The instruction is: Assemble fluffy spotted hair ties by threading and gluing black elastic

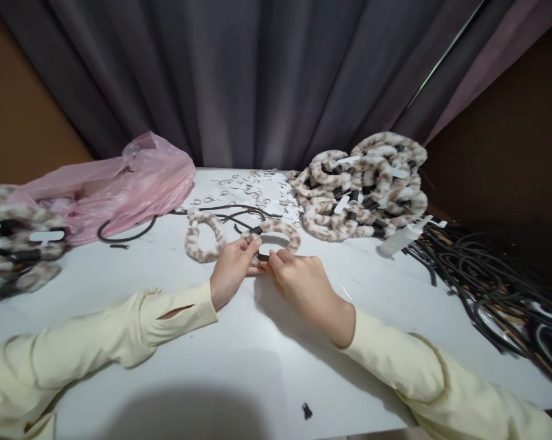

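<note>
Between my two hands is a fluffy ring [282, 229] in white and brown plush, with black cord or elastic at its ends. My left hand [233, 269] pinches its left side near a black wrapped end. My right hand [301, 281] is closed around a short black piece [263, 258] at the ring's near side; the fingertips hide part of it. Just left of my left hand, a second fluffy ring [205, 237] lies flat on the white table. Black cords [239, 214] lie behind both rings.
A pink plastic bag [151, 177] and more fluffy rings [23, 244] sit at left. At right are a pile of fluffy rings [367, 189], a white bottle [401, 237] and many black cords [491, 287]. Small metal rings [255, 189] lie behind; a black scrap [307, 410] lies near.
</note>
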Demonstrator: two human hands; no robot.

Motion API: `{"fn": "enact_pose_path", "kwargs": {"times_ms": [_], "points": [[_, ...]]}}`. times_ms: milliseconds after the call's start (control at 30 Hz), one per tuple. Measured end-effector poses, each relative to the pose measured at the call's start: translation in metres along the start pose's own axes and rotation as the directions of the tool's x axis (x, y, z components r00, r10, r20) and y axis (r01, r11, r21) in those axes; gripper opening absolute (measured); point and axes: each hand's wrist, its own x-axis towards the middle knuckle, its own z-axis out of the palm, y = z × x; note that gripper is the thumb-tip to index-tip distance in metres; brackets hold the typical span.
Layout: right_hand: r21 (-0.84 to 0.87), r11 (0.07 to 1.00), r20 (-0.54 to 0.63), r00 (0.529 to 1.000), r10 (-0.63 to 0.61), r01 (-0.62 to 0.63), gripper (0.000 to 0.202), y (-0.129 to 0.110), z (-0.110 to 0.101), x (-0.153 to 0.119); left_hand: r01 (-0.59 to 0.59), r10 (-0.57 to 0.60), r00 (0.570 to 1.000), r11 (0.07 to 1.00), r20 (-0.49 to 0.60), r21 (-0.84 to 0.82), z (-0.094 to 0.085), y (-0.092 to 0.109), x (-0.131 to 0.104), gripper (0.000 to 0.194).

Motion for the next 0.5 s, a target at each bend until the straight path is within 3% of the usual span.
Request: {"fn": "enact_pose_path", "kwargs": {"times_ms": [133, 367, 500], "points": [[0.126, 0.989, -0.008, 0.997, 0.081, -0.079, 0.018, 0.004, 0.008, 0.003, -0.035, 0.034, 0.999, 0.997, -0.026, -0.062, -0.001, 0.0, 0.001, 0.021], [0.204, 0.977, -0.225, 0.974, -0.008, 0.055, 0.019, 0.016, 0.024, -0.004, 0.07, -0.063, 0.995, 0.992, 0.075, -0.105, -0.004, 0.007, 0.003, 0.023], [0.221, 0.967, -0.344, 0.938, -0.043, 0.125, 0.019, 0.015, 0.029, -0.006, 0.094, -0.09, 0.995, 0.993, 0.053, -0.074, -0.006, 0.007, 0.005, 0.019]]}}
